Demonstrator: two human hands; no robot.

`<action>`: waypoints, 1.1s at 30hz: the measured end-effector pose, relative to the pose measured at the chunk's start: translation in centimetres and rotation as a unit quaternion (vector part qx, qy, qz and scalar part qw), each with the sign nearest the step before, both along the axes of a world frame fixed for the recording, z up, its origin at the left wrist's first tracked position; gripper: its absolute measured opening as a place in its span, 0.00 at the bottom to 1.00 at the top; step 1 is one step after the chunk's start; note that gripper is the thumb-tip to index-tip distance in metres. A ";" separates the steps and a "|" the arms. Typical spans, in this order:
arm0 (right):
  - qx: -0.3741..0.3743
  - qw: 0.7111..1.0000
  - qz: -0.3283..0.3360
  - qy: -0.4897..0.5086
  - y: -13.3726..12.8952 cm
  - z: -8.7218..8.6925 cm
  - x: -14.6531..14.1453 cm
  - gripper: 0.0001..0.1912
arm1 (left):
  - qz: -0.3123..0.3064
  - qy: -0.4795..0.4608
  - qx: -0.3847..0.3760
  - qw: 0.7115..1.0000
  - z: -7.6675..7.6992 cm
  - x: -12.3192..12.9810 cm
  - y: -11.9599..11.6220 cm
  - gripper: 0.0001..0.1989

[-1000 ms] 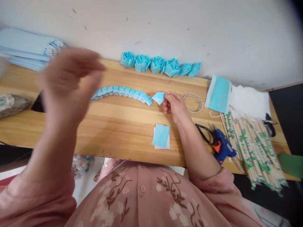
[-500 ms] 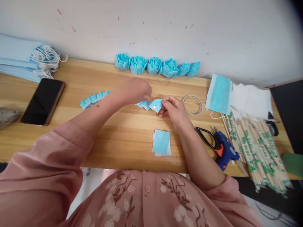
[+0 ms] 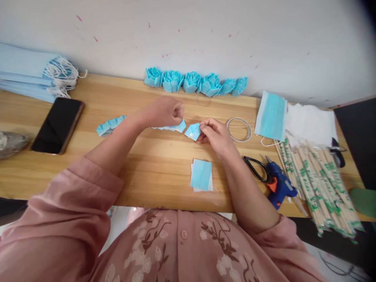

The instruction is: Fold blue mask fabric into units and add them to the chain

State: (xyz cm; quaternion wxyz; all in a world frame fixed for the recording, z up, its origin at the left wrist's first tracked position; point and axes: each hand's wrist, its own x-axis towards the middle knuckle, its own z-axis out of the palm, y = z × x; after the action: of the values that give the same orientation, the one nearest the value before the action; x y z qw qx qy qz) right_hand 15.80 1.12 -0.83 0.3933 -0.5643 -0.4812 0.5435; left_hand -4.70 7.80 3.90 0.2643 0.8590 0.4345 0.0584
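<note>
My right hand (image 3: 214, 134) pinches the edge of a folded blue piece (image 3: 192, 131) just over the table. To its left, my left hand (image 3: 170, 111) is closed above the right end of a row of folded blue pieces (image 3: 111, 125); its fingers touch or nearly touch the row, and what they grip is hidden. My left forearm covers the middle of the row. Below the hands lies a small stack of blue and white squares (image 3: 201, 175).
Blue flowers (image 3: 192, 82) line the wall. At left are stacked masks (image 3: 26, 68) and a phone (image 3: 58, 125). At right are a tape roll (image 3: 239, 130), black-handled scissors (image 3: 256, 169), a blue glue gun (image 3: 280, 186), a mask (image 3: 270, 116) and wrapped chopsticks (image 3: 315, 188).
My left hand has shifted slightly left, and more of the row's right end shows below it. My right hand still holds the folded piece in nearly the same place.
</note>
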 end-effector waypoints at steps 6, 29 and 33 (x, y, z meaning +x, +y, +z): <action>0.019 0.999 0.031 0.032 -0.6 0.7 -0.3 0.07 | 0.036 -0.099 -0.048 0.993 -0.7 -0.6 -0.9 0.08; 0.042 0.999 0.003 0.035 -0.7 0.1 -0.9 0.10 | 0.020 -0.189 -0.035 0.981 -1.5 -0.6 -1.6 0.14; 0.050 0.998 0.004 0.034 -0.7 0.0 -0.9 0.10 | 0.028 -0.202 -0.040 0.978 -1.5 -0.5 -1.7 0.15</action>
State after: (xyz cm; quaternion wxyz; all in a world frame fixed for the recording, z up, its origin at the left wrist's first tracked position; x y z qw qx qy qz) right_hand 14.93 0.43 -0.82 0.4351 -0.5235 -0.4959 0.5392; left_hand -5.22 6.14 2.38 0.3790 0.8058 0.3979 0.2208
